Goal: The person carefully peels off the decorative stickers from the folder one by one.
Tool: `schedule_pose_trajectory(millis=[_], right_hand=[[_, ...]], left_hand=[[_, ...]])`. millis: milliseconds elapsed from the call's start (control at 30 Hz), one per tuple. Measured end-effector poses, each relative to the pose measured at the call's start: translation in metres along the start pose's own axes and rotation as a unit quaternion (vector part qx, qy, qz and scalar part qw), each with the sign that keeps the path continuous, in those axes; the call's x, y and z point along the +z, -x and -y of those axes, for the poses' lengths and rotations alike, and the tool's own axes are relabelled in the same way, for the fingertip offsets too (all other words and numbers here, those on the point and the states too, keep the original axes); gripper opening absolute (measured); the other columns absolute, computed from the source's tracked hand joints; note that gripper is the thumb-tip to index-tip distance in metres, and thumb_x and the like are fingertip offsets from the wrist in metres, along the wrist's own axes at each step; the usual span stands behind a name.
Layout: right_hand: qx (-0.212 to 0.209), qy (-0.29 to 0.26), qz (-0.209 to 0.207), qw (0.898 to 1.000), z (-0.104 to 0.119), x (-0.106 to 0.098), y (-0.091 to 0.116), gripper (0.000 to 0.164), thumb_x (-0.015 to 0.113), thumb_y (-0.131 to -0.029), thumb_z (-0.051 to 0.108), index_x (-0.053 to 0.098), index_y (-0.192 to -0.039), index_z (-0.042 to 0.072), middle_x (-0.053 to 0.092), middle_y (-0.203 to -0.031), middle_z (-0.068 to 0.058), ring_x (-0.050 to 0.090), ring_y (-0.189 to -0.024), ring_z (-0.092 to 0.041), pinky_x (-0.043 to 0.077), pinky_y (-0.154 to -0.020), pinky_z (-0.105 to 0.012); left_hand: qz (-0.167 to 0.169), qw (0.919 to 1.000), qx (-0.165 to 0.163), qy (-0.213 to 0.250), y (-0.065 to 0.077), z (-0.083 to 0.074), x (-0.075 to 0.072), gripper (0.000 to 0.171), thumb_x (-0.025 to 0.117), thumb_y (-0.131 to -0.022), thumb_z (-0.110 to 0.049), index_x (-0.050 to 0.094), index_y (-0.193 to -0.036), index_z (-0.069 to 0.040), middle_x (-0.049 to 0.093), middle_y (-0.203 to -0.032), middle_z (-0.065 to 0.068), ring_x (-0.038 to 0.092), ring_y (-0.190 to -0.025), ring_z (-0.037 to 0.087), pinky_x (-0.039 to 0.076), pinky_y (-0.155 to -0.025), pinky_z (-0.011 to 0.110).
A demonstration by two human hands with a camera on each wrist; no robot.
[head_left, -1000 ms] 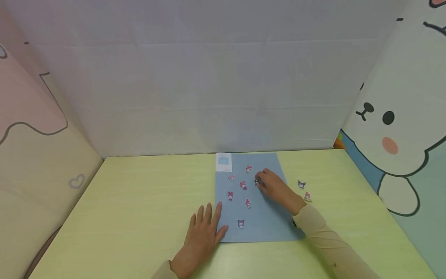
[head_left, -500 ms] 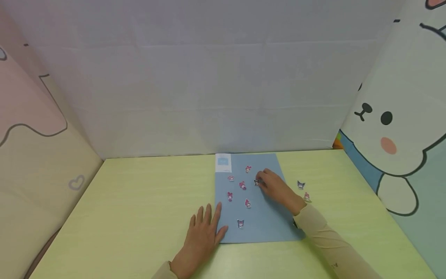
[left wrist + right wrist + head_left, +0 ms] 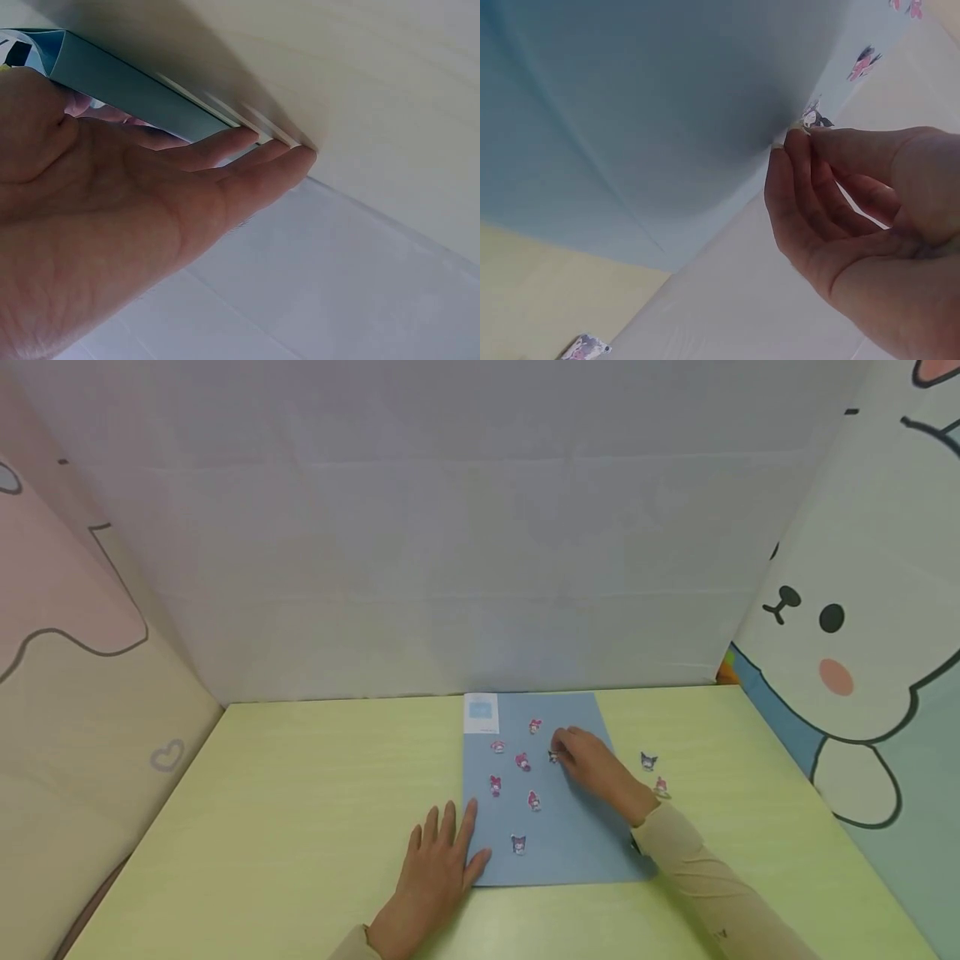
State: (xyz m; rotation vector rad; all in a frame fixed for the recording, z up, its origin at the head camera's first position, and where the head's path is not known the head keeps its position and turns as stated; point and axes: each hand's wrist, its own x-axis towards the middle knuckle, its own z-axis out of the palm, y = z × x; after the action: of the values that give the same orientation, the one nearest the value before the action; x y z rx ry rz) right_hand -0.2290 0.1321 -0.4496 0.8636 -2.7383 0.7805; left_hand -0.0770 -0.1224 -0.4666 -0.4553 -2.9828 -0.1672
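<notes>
A flat blue folder-like piece point(image 3: 585, 856) with a white label point(image 3: 482, 723) lies on the table, several small pink and dark cartoon stickers point(image 3: 534, 801) spread over it. My left hand point(image 3: 433, 872) rests at its left edge, fingers straight; the left wrist view shows them beside a teal side edge point(image 3: 142, 90). Over the upper right part, my right hand point(image 3: 596, 768) pinches a black-and-white cartoon sticker point(image 3: 815, 118) between thumb and fingertips, right at the blue surface. The fingers cover part of this sticker.
To the right on the yellow-green table point(image 3: 322, 777) lie a dark-eared sticker point(image 3: 648, 761) and a pink one point(image 3: 661, 787). Something dark point(image 3: 634, 843) shows partly from under the right sleeve. A white wall point(image 3: 450, 568) stands behind, with cartoon-printed panels point(image 3: 847, 727) at both sides.
The head view has tilted very slightly, so everything sits a little lower. Both hands keep their places on the blue piece, the right fingers at the same sticker.
</notes>
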Motion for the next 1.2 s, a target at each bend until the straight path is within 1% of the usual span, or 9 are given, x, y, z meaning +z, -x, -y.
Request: schedule_pose_trajectory(millis=[233, 433, 667, 767, 867, 1067, 1200], right_hand=[[0.018, 0.002, -0.016, 1.000, -0.003, -0.004, 0.002, 0.009, 0.068, -0.093, -0.008, 0.066, -0.096, 0.000, 0.064, -0.086, -0.007, 0.059, -0.080, -0.021, 0.055, -0.077, -0.041], [0.006, -0.010, -0.035, 0.999, -0.008, -0.009, 0.005, 0.010, 0.067, -0.092, -0.010, 0.065, -0.097, -0.002, 0.064, -0.089, -0.011, 0.061, -0.084, -0.025, 0.056, -0.079, -0.044], [-0.010, -0.015, -0.057, 0.998, -0.014, -0.016, 0.009, 0.011, 0.067, -0.090, -0.013, 0.064, -0.095, -0.004, 0.064, -0.088, -0.014, 0.063, -0.083, -0.027, 0.056, -0.076, -0.045], [-0.009, -0.011, -0.060, 0.998, -0.019, -0.017, 0.011, 0.011, 0.066, -0.090, -0.013, 0.064, -0.094, -0.003, 0.064, -0.087, -0.014, 0.062, -0.082, -0.026, 0.055, -0.073, -0.043], [-0.005, -0.009, -0.064, 0.998, -0.023, -0.020, 0.013, 0.013, 0.067, -0.089, -0.014, 0.064, -0.093, -0.002, 0.063, -0.087, -0.012, 0.061, -0.080, -0.024, 0.055, -0.071, -0.041], [0.004, -0.001, -0.066, 0.998, -0.029, -0.026, 0.018, 0.013, 0.068, -0.088, -0.013, 0.064, -0.093, -0.001, 0.060, -0.083, -0.008, 0.058, -0.076, -0.021, 0.053, -0.069, -0.039], [-0.002, -0.002, -0.073, 0.997, -0.034, -0.028, 0.021, 0.013, 0.068, -0.088, -0.013, 0.064, -0.093, -0.001, 0.059, -0.082, -0.008, 0.058, -0.075, -0.020, 0.053, -0.067, -0.038]], left_hand=[[0.000, 1.0000, -0.001, 0.000, 0.000, 0.001, 0.000, 0.063, 0.054, -0.103, -0.048, 0.047, -0.152, -0.009, 0.054, -0.141, 0.025, 0.052, -0.130, 0.046, 0.047, -0.100, 0.060], [-0.012, 0.9999, -0.002, -0.004, 0.001, 0.000, 0.000, 0.062, 0.057, -0.103, -0.046, 0.049, -0.151, -0.009, 0.055, -0.140, 0.025, 0.053, -0.129, 0.046, 0.047, -0.099, 0.060], [-0.030, 0.9995, 0.004, -0.012, 0.002, 0.000, 0.001, 0.061, 0.059, -0.102, -0.046, 0.050, -0.150, -0.009, 0.057, -0.138, 0.024, 0.055, -0.127, 0.045, 0.048, -0.098, 0.059], [-0.032, 0.9994, 0.005, -0.010, 0.002, 0.000, 0.001, 0.061, 0.059, -0.102, -0.046, 0.051, -0.149, -0.009, 0.058, -0.138, 0.024, 0.055, -0.127, 0.045, 0.048, -0.097, 0.059], [-0.032, 0.9994, 0.004, -0.008, 0.001, 0.000, 0.002, 0.061, 0.059, -0.102, -0.045, 0.051, -0.149, -0.009, 0.058, -0.137, 0.024, 0.055, -0.127, 0.046, 0.048, -0.097, 0.059], [-0.019, 0.9998, 0.001, -0.001, 0.001, -0.001, -0.001, 0.061, 0.058, -0.102, -0.045, 0.050, -0.150, -0.008, 0.057, -0.139, 0.025, 0.054, -0.128, 0.046, 0.048, -0.098, 0.060], [-0.014, 0.9999, -0.002, 0.002, 0.001, -0.001, -0.002, 0.061, 0.057, -0.102, -0.045, 0.049, -0.150, -0.008, 0.056, -0.139, 0.025, 0.054, -0.128, 0.047, 0.047, -0.099, 0.060]])
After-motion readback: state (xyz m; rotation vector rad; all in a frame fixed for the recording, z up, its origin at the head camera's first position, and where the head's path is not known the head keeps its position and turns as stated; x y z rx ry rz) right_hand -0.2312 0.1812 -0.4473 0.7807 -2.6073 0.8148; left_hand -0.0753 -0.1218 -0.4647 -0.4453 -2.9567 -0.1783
